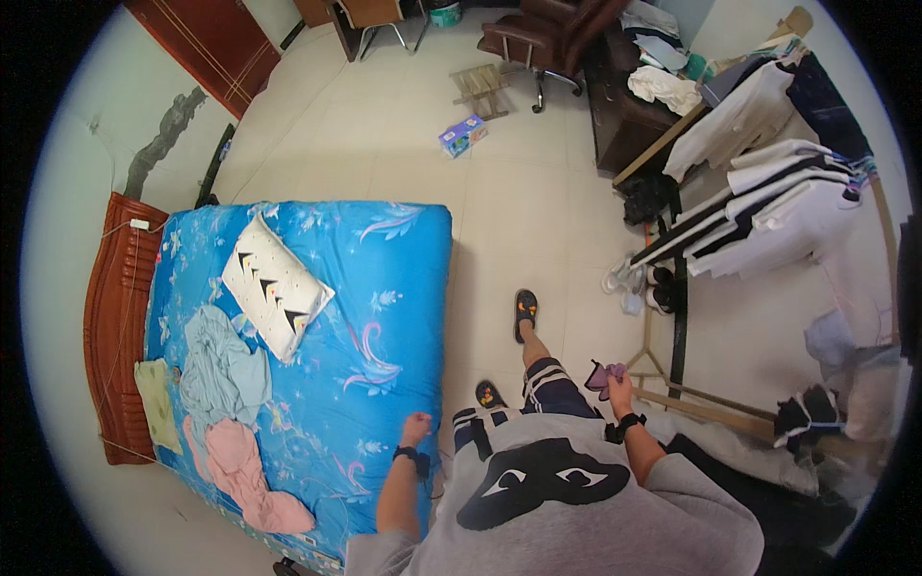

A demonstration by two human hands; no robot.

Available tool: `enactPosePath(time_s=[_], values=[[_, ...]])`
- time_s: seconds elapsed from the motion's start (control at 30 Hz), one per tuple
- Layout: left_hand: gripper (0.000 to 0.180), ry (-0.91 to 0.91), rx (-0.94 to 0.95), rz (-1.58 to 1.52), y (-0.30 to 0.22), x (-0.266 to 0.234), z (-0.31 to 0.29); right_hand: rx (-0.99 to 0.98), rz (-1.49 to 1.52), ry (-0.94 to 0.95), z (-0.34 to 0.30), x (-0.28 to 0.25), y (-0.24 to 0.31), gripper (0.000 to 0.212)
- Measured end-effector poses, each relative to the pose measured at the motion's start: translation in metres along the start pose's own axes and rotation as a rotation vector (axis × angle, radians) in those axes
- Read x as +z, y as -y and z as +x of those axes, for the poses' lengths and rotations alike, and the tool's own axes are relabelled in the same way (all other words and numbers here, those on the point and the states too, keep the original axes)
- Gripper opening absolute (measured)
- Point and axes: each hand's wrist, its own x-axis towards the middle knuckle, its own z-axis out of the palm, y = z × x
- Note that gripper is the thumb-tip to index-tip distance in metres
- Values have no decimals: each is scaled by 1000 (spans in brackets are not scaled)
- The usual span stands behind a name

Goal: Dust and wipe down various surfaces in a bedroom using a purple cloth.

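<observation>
My right hand [618, 386] is closed on a small purple cloth [599, 377] with a dark edge, held out at my right side. The cloth is bunched up, and I cannot make out what kind of piece it is. My left hand [416, 429] hangs beside the near right edge of the bed [384, 288], its fingers curled in and nothing showing in them. On the blue flowered sheet lie a white patterned pillow [274, 288], a light blue crumpled cloth [226, 365] and a pink one [252, 470].
A clothes rack [663, 144] with hanging shirts [768, 211] stands at the right, shoes [661, 290] beneath it. Ahead on the tiled floor are a small wooden stool [480, 88], a blue-purple box [463, 135] and a brown swivel chair [547, 43]. A wooden frame [711, 403] lies low near my right hand.
</observation>
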Motion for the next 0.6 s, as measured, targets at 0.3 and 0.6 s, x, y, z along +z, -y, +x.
enactPosePath(time_s=[0.3,0.6], values=[[17,2,-48,95,-127,37,78,155,-36,-72,157,26,15,33],[30,-92,318,369,-305,49,211,85,131,-48,344,43,91,28]])
